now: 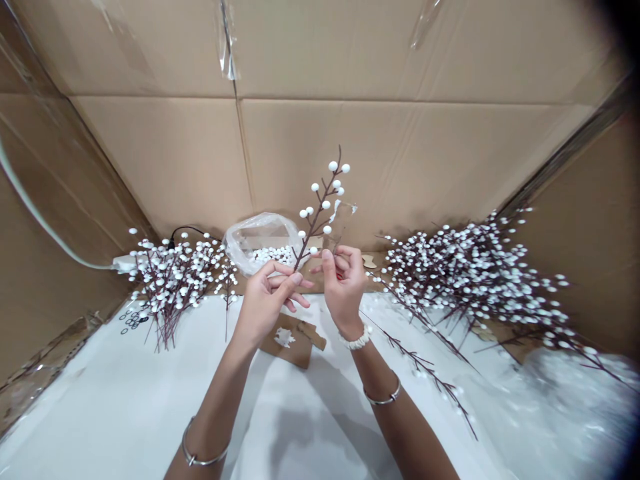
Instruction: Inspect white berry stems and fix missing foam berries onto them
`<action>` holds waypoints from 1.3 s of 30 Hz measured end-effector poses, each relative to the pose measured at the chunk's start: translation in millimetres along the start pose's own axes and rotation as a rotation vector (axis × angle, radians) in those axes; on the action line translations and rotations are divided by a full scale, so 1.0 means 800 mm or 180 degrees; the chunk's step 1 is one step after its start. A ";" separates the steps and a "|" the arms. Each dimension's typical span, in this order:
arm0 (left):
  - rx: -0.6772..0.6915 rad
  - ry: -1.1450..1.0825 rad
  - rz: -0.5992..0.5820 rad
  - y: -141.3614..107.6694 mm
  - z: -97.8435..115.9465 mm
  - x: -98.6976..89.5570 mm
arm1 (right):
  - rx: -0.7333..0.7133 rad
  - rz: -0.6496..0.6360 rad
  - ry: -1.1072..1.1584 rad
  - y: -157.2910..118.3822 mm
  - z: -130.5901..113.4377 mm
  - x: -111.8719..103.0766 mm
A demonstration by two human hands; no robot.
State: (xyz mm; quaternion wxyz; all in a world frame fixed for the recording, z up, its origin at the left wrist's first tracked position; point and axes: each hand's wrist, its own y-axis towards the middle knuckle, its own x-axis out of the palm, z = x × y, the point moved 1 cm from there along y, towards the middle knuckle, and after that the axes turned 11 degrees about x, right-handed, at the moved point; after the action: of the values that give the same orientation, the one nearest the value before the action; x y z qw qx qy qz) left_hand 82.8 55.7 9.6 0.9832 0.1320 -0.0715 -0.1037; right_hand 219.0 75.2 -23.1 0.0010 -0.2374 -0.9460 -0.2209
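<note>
A dark brown artificial berry branch (pixel 320 210) with white round berries stands upright, leaning slightly right, in front of the cardboard wall. My left hand (pixel 270 293) pinches its lower stem between thumb and fingers. Close by on the right is my right hand (pixel 344 280), its thumb and forefinger pressed together beside the lowest berry (pixel 313 251). What those fingertips hold, if anything, is too small to make out. Behind my left hand, an open clear plastic bag (pixel 235 243) contains loose white berries (pixel 273 255). Below my hands lies a cardboard piece (pixel 287 347) with a white patch.
Berry branches form a bunch (pixel 173 280) at left and a larger pile (pixel 460 273) at right. A mostly bare branch (pixel 425 367) lies near my right forearm. Black rings (pixel 131 320), a white cable (pixel 45 220) and clear plastic wrap (pixel 575 393) lie around. Cardboard walls (pixel 320 60) enclose the table.
</note>
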 end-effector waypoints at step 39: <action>0.0097 -0.0036 0.0188 0.003 0.005 -0.008 | -0.0496 0.0145 -0.0631 -0.007 0.013 0.006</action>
State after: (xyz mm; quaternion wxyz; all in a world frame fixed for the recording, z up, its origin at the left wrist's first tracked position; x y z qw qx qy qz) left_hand 76.2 58.1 13.3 0.9833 0.1442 -0.0825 -0.0743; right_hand 213.3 77.6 -34.3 -0.1059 -0.2788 -0.9158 -0.2691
